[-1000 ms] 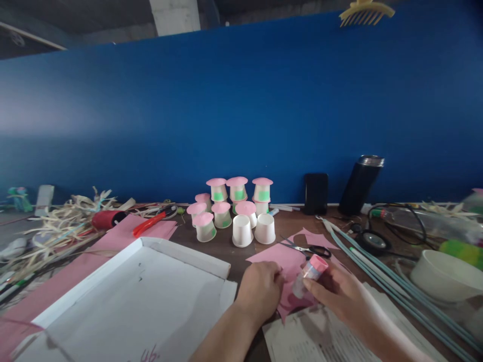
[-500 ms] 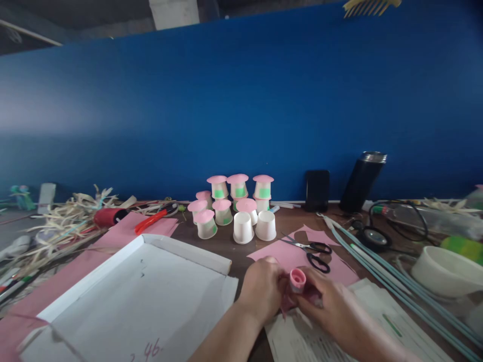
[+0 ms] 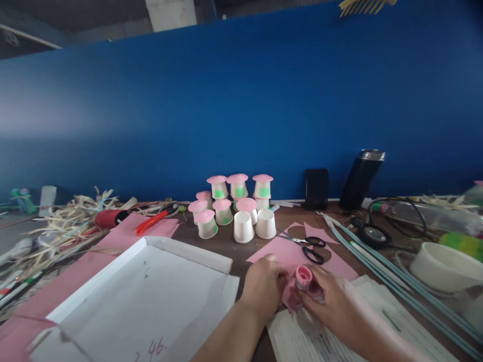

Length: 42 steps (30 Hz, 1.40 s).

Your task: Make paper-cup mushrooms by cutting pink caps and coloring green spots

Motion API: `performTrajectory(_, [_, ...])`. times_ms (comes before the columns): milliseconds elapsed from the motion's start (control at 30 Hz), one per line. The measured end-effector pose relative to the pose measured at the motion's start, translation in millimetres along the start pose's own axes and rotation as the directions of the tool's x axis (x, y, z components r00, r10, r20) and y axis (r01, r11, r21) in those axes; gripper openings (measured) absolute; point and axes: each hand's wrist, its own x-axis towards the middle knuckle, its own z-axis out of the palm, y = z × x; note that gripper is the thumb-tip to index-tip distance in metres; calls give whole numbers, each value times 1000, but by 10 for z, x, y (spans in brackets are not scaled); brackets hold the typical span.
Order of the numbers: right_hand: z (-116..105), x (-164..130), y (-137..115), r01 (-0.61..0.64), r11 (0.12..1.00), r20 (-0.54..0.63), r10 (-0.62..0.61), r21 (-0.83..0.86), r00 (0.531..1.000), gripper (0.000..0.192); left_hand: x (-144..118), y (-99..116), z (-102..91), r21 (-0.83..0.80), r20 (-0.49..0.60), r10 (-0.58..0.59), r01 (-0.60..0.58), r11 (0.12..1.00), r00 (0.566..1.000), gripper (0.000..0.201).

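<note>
Hands in front of the scissors point(image 3: 305, 241), from which all places are taken. The right hand point(image 3: 332, 299) grasps a pink-ended tube point(image 3: 304, 275), round end upward, on the near side of the scissors. The left hand point(image 3: 263, 285), curled, touches a crumpled pink scrap point(image 3: 291, 297) beside the tube (fingertips partly hidden, so whether it grips cannot be told). Beneath the scissors lies a pink sheet point(image 3: 269, 250); to their left, two inverted white cups point(image 3: 243, 229) stand on the tabletop point(image 3: 226, 246).
</note>
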Motion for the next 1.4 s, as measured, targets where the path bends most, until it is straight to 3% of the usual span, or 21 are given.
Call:
performTrajectory(167, [33,2,88,36,989,9,-35,-142,999,9,-2,11,0,-6,-12,18,-18,1000,1000,16])
performTrajectory(333, [-170,56,96,-100,992,-34,97,-78,995,21,15,14,-12,-38,-40,-39,37,999,998,15])
performTrajectory(467, [-299,99,77,-115,993,-114,113,-16,987,27,30,-1,-28,-28,-48,-48,46,999,998,21])
performTrajectory(867, [-2,121,113,13,998,63,-9,-56,998,19,21,-22,-5,-100,-81,-44,36,994,996,24])
performTrajectory(1067, [-18,91,77,56,989,62,-48,-134,997,15,19,2,-19,-50,-59,-29,26,998,998,22])
performTrajectory(1267, [-122,61,110,-72,995,3,73,-66,997,20,32,10,-7,-47,-42,-58,56,997,997,20])
performTrajectory(1400, [-56,90,92,12,999,48,-10,-39,999,17,40,-15,12,-55,-24,-52,51,997,998,23])
